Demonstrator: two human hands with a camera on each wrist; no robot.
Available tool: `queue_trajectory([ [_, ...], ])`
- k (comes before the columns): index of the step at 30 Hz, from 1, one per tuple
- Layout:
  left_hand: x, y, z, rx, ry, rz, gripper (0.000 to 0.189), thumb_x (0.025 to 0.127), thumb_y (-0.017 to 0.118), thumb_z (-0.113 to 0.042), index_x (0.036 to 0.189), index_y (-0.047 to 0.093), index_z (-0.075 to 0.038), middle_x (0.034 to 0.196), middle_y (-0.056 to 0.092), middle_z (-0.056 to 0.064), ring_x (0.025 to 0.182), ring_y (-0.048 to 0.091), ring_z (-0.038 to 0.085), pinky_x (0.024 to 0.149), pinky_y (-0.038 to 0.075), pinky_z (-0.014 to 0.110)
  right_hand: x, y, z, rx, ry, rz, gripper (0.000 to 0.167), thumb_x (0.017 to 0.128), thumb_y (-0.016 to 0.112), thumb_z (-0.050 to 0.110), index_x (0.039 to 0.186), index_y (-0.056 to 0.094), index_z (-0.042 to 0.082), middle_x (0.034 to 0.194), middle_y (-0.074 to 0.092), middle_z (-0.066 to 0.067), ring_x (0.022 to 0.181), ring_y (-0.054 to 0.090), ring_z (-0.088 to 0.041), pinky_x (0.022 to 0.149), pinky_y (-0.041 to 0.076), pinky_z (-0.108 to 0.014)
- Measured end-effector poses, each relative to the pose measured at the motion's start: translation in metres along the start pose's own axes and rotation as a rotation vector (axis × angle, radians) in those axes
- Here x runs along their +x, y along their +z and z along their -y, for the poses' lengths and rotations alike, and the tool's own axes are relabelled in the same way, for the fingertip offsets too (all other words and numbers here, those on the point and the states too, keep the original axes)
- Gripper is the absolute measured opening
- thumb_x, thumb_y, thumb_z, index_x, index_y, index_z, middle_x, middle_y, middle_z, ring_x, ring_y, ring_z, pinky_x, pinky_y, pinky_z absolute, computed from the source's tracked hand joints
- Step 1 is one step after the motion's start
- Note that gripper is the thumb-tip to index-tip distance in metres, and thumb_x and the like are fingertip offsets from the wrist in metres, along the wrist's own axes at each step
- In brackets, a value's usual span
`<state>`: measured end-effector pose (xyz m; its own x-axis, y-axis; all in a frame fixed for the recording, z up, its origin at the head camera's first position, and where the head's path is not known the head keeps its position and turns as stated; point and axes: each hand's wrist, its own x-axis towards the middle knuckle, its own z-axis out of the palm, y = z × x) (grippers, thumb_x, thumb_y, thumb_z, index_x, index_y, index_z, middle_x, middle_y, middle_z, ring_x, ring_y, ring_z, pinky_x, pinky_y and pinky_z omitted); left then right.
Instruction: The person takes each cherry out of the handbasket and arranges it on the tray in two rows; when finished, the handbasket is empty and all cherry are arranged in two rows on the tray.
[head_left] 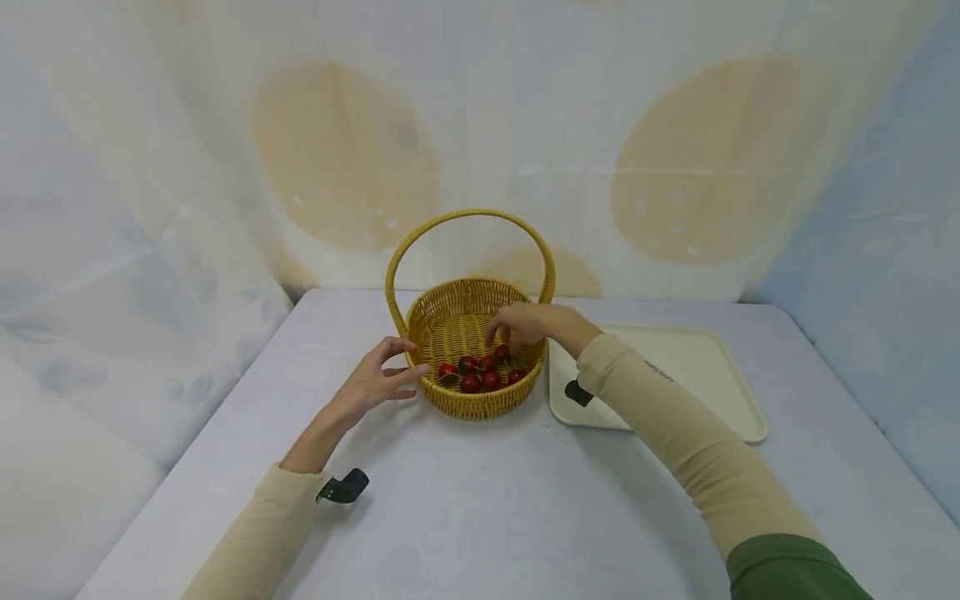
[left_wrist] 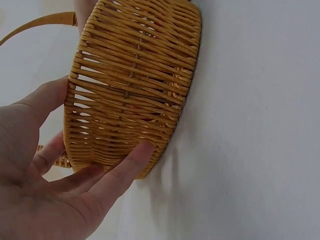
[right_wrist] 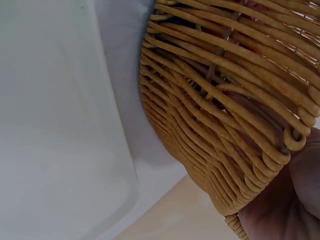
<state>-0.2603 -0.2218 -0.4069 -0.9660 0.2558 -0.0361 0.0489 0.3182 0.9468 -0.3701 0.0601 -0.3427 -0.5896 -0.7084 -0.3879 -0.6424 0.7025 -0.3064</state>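
Observation:
A yellow woven basket (head_left: pixel 480 406) with a tall arched handle stands on the table. Several dark red cherries (head_left: pixel 469 383) lie on its bottom towards the near side. My left hand (head_left: pixel 378 379) is at the basket's left side, its spread, fairly straight fingers touching the outer wall and rim in the left wrist view. Over the right rim reaches my right hand (head_left: pixel 522 323), fingers pointing down inside the basket, close above a cherry (head_left: pixel 502 352). Whether they pinch it cannot be made out; in the right wrist view the woven wall hides the fingertips.
A cream-coloured tray (head_left: pixel 705 358) lies right of the basket, partly under my right forearm. The table (head_left: pixel 465 500) has a pale cloth. Patterned curtains (head_left: pixel 525 125) hang behind it and at both sides.

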Motion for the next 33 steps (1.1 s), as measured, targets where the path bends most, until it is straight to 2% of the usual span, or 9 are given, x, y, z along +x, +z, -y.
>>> queue_trajectory([
  [8, 0.002, 0.001, 0.000, -0.001, 0.000, -0.007, 0.063, 0.091, 0.071, -0.034, 0.137, 0.039, -0.006, 0.154, 0.030, 0.014, 0.127, 0.055, 0.039, 0.088, 0.060, 0.047, 0.005, 0.002, -0.003, -0.021, 0.035, 0.004, 0.035, 0.091, 0.066, 0.001, 0.122, 0.067, 0.019, 0.122, 0.066, -0.010, 0.116, 0.060, -0.027, 0.097, 0.056, -0.037],
  [18, 0.001, 0.003, 0.001, -0.063, 0.001, -0.011, 0.058, 0.093, 0.069, -0.028, 0.136, 0.039, -0.005, 0.154, 0.028, 0.016, 0.127, 0.054, 0.041, 0.092, 0.057, 0.050, 0.006, 0.005, 0.000, -0.028, 0.074, -0.010, 0.034, 0.091, 0.066, 0.001, 0.120, 0.068, 0.019, 0.123, 0.065, -0.010, 0.117, 0.059, -0.027, 0.095, 0.057, -0.036],
  [25, 0.000, 0.005, 0.004, -0.105, 0.000, -0.027, 0.059, 0.092, 0.070, -0.027, 0.138, 0.039, -0.006, 0.155, 0.027, 0.015, 0.125, 0.055, 0.041, 0.093, 0.058, 0.049, 0.006, 0.004, -0.001, -0.057, 0.039, -0.015, 0.033, 0.091, 0.066, 0.000, 0.119, 0.069, 0.017, 0.122, 0.066, -0.008, 0.116, 0.060, -0.026, 0.095, 0.057, -0.036],
  [33, 0.000, 0.008, 0.004, -0.122, 0.021, -0.033, 0.063, 0.093, 0.069, -0.027, 0.141, 0.037, -0.003, 0.155, 0.025, 0.017, 0.126, 0.053, 0.042, 0.095, 0.056, 0.050, -0.005, -0.004, 0.002, -0.059, -0.005, -0.046, 0.035, 0.091, 0.065, -0.001, 0.124, 0.067, 0.011, 0.122, 0.067, -0.011, 0.117, 0.062, -0.029, 0.094, 0.058, -0.037],
])
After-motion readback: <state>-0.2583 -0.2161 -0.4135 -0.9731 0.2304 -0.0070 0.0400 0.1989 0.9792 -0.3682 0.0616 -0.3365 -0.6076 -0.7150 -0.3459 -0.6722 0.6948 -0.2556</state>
